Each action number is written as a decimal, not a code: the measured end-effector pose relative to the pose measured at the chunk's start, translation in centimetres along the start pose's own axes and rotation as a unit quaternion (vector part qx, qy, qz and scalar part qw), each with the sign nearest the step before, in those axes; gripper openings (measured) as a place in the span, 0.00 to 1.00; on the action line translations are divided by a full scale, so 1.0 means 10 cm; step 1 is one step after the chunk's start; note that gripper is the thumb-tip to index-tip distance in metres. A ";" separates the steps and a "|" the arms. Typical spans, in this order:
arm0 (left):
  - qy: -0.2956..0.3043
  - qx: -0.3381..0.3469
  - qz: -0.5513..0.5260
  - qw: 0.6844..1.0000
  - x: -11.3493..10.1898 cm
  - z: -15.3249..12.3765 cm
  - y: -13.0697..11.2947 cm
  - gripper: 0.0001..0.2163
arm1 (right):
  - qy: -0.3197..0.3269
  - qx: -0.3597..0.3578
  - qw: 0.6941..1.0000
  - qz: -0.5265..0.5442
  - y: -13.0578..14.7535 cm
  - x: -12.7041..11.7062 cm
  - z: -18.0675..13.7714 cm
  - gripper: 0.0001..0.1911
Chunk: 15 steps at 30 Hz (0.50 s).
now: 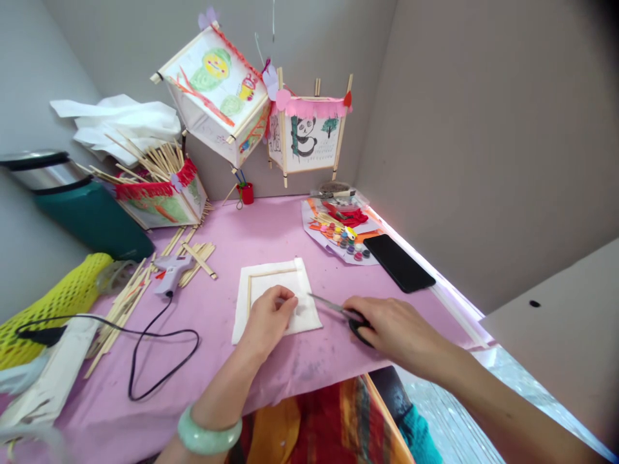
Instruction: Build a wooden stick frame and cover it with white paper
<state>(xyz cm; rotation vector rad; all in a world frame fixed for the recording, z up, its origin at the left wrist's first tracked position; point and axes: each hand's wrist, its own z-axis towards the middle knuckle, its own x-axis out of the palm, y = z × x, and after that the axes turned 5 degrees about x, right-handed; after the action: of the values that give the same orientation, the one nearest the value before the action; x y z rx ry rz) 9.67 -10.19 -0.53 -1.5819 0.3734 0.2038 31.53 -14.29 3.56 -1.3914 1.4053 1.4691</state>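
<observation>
A white sheet (pixel 275 271), soft like cloth or tissue, lies on the table with a square frame of thin wooden sticks (pixel 249 293) on it. The right edge of the sheet is folded. Over the lower part of the frame rests my left hand (pixel 271 312), thumb and forefinger pinched together on the sheet near that fold. My right hand (pixel 391 328) grips black-handled scissors (pixel 333 305) just right of the sheet. Their blades point left, with the tip by the sheet's right side and looking closed or nearly so. The hand hides part of the frame.
At left lie a glue gun (pixel 171 274) with its cord, wooden sticks (pixel 123 309), a power strip (pixel 62 367) and a teal bottle (pixel 91 206). Paper lanterns (pixel 309 135) hang behind. A phone (pixel 399 261) and paint pots (pixel 351 245) sit at right.
</observation>
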 end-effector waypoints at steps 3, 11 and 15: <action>-0.003 -0.014 -0.014 1.000 0.00 0.00 0.00 0.05 | -0.042 0.033 0.998 -0.027 -0.18 0.02 0.09 0.17; 0.009 -0.026 -0.057 0.998 0.00 0.01 0.00 0.08 | -0.028 0.036 0.997 -0.057 -0.24 -0.02 0.21 0.18; 0.010 -0.044 -0.099 0.994 -0.02 0.01 -0.01 0.09 | 0.002 -0.024 0.999 0.024 -0.21 -0.10 0.08 0.16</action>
<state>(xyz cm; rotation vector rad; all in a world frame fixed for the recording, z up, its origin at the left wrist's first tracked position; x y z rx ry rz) 9.56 -10.08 -0.41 -1.6969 0.2230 0.0510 33.57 -12.89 3.87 -1.3992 1.4245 1.5408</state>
